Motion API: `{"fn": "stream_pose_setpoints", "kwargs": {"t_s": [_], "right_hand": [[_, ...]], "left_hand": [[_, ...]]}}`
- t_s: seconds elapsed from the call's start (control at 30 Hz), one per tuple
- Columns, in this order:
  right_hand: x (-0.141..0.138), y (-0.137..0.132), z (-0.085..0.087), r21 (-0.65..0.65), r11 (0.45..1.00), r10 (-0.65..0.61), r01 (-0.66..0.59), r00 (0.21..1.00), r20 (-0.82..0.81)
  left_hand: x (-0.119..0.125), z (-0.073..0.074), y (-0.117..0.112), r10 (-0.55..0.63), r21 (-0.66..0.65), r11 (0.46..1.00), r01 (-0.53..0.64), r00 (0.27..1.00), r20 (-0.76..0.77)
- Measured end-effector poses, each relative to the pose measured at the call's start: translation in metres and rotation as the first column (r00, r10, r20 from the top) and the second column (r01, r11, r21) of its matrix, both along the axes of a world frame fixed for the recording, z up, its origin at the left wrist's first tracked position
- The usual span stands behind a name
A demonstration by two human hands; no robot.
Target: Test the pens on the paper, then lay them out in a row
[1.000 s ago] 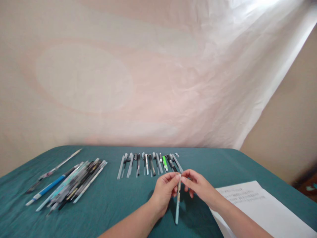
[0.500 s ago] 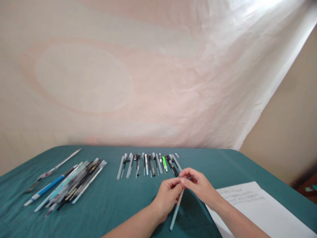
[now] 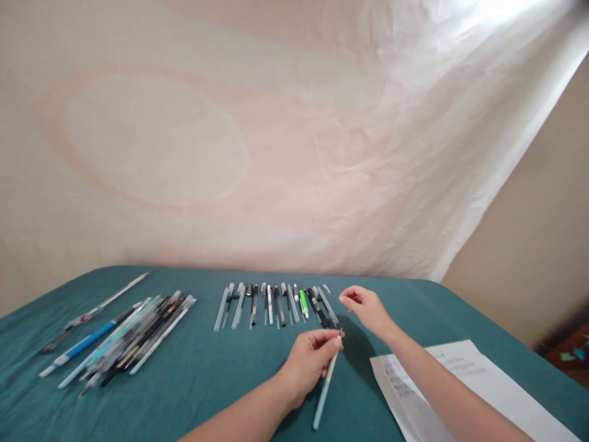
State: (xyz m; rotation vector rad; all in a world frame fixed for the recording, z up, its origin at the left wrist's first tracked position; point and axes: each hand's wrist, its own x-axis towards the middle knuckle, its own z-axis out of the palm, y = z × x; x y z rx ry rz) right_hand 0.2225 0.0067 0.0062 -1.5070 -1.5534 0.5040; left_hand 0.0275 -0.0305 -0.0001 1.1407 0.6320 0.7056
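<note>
My left hand (image 3: 310, 362) pinches a slim pale-blue and white pen (image 3: 326, 393) near its upper end. The pen slants, its thin tip just above my thumb and its blue end toward me. Apart from it, my right hand (image 3: 363, 307) hovers over the cloth with thumb and fingertips together; whatever they may hold is too small to make out. Left of that hand lies a row of taken-apart pens: clear barrels (image 3: 239, 307), refills, caps, a green pen part (image 3: 304, 304) and a dark pen (image 3: 317, 308).
A heap of pens (image 3: 142, 337) lies on the left, beside a blue pen (image 3: 92, 339) and a long thin pen (image 3: 110, 302). Written paper sheets (image 3: 497, 393) lie under my right forearm. The table has a green cloth (image 3: 221, 374); a pale curtain (image 3: 285, 153) hangs behind.
My right hand has left the pen's upper end and moved up and to the right. The pen's tip now shows, while my left hand keeps its hold.
</note>
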Motion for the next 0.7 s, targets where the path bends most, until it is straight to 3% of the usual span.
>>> {"fn": "stream_pose_setpoints", "kwargs": {"t_s": [0.07,0.23,0.7], "right_hand": [[0.006,0.020,-0.015,0.024,0.999,-0.038,0.036,0.993,0.108],[0.005,0.049,-0.037,0.060,0.993,-0.108,0.100,0.983,0.148],[-0.008,0.053,-0.045,0.096,0.986,-0.150,0.137,0.977,0.149]], "left_hand": [[0.000,0.000,0.001,0.003,-0.007,1.000,-0.003,1.000,-0.003],[-0.001,-0.004,0.004,0.023,-0.024,0.999,-0.023,0.999,0.029],[0.001,-0.007,0.006,0.046,-0.059,0.997,-0.043,0.997,0.057]]}}
